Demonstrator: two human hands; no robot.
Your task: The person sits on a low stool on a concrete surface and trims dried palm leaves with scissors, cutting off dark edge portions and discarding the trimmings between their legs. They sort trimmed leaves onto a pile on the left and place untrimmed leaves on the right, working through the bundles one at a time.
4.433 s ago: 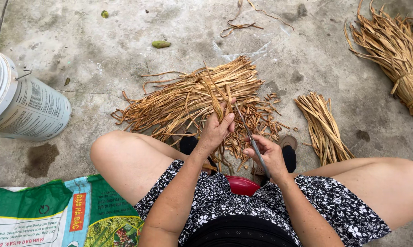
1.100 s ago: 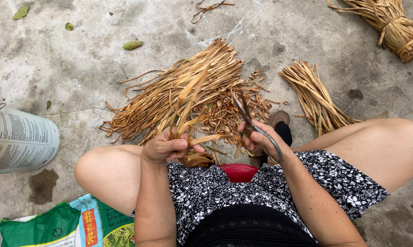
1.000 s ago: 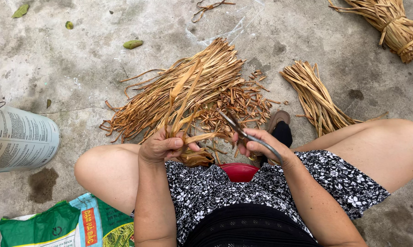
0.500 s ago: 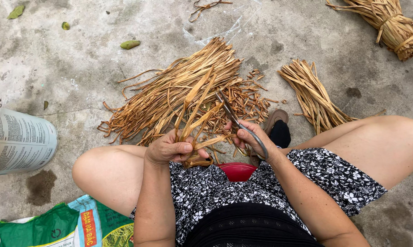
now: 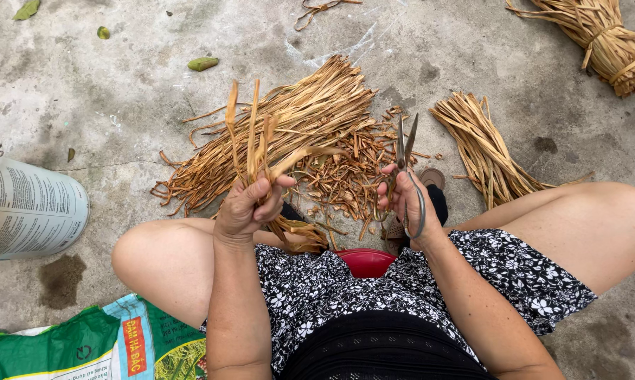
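Left hand (image 5: 251, 207) closed around a few dry straw-coloured leaf strips (image 5: 251, 134), strips standing upright above the fist. Right hand (image 5: 405, 204) grips metal scissors (image 5: 405, 144), blades slightly parted, pointing up and away from the body, just right of the held strips, not touching them. Beyond both hands: loose pile of dry strips (image 5: 310, 123) on concrete floor (image 5: 120, 84), short cut scraps (image 5: 345, 176) right under the hands. Right of the right hand, a small bundle (image 5: 483, 144); further up-right, a tied bundle (image 5: 599, 39). Far left of the left hand, a white bucket (image 5: 26, 207); below it a green sack (image 5: 99, 345). Red stool (image 5: 365, 262) below the hands, between the knees.
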